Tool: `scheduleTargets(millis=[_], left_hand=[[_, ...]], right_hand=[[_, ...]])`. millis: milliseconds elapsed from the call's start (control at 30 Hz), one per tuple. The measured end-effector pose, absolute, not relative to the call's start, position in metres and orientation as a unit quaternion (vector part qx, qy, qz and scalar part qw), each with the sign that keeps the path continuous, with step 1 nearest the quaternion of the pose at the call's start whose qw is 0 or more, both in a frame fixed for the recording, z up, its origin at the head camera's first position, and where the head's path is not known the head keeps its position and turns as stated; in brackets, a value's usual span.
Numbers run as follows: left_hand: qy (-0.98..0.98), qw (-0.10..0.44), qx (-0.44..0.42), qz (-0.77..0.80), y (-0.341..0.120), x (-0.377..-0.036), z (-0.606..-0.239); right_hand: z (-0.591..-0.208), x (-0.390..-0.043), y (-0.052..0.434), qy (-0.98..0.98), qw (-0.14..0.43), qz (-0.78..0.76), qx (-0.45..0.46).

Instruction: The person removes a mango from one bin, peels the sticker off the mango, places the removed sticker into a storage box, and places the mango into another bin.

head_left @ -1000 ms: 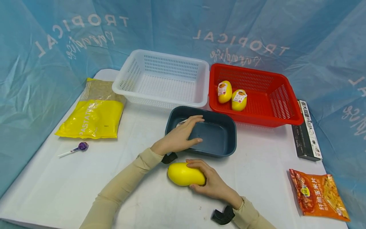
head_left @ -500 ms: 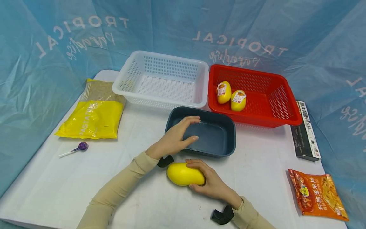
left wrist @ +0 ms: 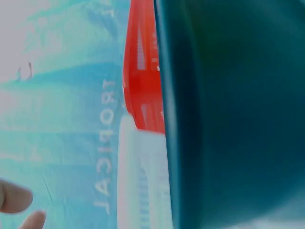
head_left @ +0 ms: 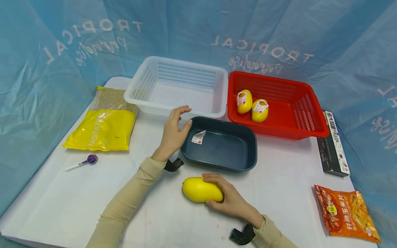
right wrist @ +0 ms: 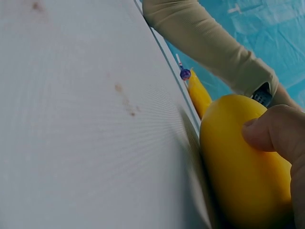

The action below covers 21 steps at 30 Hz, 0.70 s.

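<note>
My right hand (head_left: 218, 191) grips a smooth yellow mango-shaped fruit (head_left: 198, 189) that lies on the white table in front of a dark blue tub (head_left: 242, 162). In the right wrist view the thumb (right wrist: 271, 133) presses on the fruit (right wrist: 238, 167). My left hand (head_left: 185, 117) hovers at the tub's left corner with loosely curved fingers, holding nothing. A white label (head_left: 199, 136) lies inside the tub. The left wrist view shows the tub's wall (left wrist: 228, 114) up close and two fingertips (left wrist: 14, 198) at its lower left edge.
Behind the tub stand a white basket (head_left: 139, 93) and a red basket (head_left: 310, 117) holding two labelled yellow fruits (head_left: 252, 105). A yellow pasta bag (head_left: 100, 127) and a lollipop (head_left: 90, 159) lie at left. At right are a black box (head_left: 333, 143) and an orange snack bag (head_left: 347, 215).
My left hand has drawn back out of the blue tub to its left corner, uncovering the white label inside. The right hand and fruit have stayed put.
</note>
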<state>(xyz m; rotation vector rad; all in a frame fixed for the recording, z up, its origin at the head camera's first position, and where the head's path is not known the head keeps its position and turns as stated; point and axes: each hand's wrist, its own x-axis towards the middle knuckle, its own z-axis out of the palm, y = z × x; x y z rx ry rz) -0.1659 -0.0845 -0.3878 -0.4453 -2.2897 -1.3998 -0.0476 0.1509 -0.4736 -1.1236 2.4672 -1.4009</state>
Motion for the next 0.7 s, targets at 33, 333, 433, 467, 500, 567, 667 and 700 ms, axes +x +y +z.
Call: scheduleTargets(millis=[33, 333, 433, 467, 500, 567, 667, 700], left_hand=[[-0.821, 0.219, -0.142, -0.507, -0.087, -0.168, -0.388], [-0.828, 0.256, -0.021, -0.498, -0.110, -0.184, -0.391], [-0.838, 0.260, 0.010, -0.480, -0.117, -0.188, -0.393], [-0.841, 0.261, 0.021, -0.474, -0.120, -0.189, -0.393], [-0.844, 0.261, 0.033, -0.467, -0.123, -0.191, -0.393], [-0.851, 0.261, 0.057, -0.453, -0.130, -0.194, -0.394], [-0.854, 0.256, 0.092, -0.443, -0.141, -0.198, -0.396], [-0.855, 0.254, 0.103, -0.441, -0.145, -0.200, -0.397]], right_hand=[[-0.474, -0.048, 0.151, 0.808, 0.044, -0.458, -0.369], [-0.475, -0.046, 0.152, 0.816, 0.041, -0.445, -0.366], [-0.474, -0.045, 0.151, 0.821, 0.042, -0.440, -0.360], [-0.474, -0.045, 0.151, 0.823, 0.044, -0.439, -0.358], [-0.473, -0.045, 0.151, 0.823, 0.045, -0.439, -0.356], [-0.473, -0.045, 0.151, 0.824, 0.047, -0.439, -0.354], [-0.473, -0.045, 0.151, 0.826, 0.050, -0.438, -0.351], [-0.473, -0.045, 0.151, 0.827, 0.052, -0.438, -0.348]])
